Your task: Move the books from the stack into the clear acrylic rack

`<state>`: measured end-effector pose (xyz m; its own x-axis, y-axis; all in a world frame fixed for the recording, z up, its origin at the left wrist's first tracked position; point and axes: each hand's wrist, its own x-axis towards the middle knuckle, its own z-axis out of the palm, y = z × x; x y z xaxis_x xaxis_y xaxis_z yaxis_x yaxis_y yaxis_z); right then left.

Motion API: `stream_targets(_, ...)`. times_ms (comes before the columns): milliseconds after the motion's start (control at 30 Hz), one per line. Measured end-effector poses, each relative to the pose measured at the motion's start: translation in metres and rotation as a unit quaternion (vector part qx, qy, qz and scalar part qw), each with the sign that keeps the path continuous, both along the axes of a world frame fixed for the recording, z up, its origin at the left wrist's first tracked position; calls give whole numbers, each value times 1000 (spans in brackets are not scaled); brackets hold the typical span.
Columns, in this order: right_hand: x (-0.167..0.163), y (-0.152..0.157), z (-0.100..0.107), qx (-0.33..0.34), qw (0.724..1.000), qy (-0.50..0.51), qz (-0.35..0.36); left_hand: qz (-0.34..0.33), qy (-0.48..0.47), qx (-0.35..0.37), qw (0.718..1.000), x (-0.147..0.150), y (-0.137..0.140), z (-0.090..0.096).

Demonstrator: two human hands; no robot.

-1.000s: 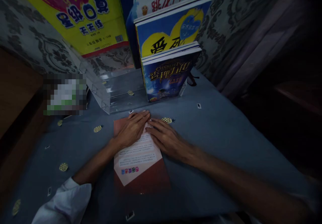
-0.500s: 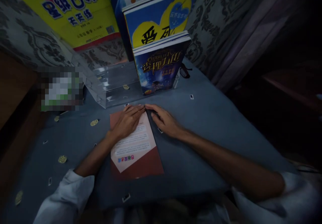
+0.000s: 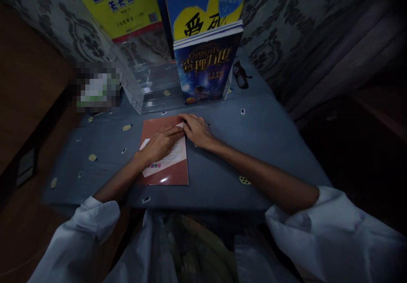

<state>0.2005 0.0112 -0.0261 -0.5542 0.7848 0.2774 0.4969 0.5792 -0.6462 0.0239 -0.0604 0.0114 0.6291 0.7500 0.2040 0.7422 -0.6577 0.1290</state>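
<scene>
A thin booklet [image 3: 168, 179] with a reddish-brown and pale pink printed cover lies closed on the cloth-covered table. My left hand [image 3: 161, 145] rests flat across the middle of its cover, fingers stretched toward the right edge. At the upper right edge is my right hand [image 3: 197, 131], palm down, its fingertips reaching onto the cover and its thumb close to my left fingertips. Nothing shows gripped in either hand. The undersides of both hands are hidden.
Beyond the booklet, a clear plastic book rack [image 3: 135, 98] holds upright books, with a dark blue book [image 3: 206, 71] in front and a yellow workbook [image 3: 127, 15] at left. Glasses [image 3: 241, 77] lie behind at right. A blurred-out item [image 3: 98, 90] sits at the left.
The view has tilted down, showing more of my lap. My left hand now lies lower on the cover, away from its top edge. My right fingertips have come over the booklet's upper right edge.
</scene>
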Motion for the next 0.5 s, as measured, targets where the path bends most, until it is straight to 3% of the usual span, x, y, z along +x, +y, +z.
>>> stream_targets(233,-1,-7,4,27,999,-26,2,3,-22,-39,999,21,-75,8)
stream_targets(500,1,-8,1,34,999,-34,19,35,-71,-72,994,34,-151,-1)
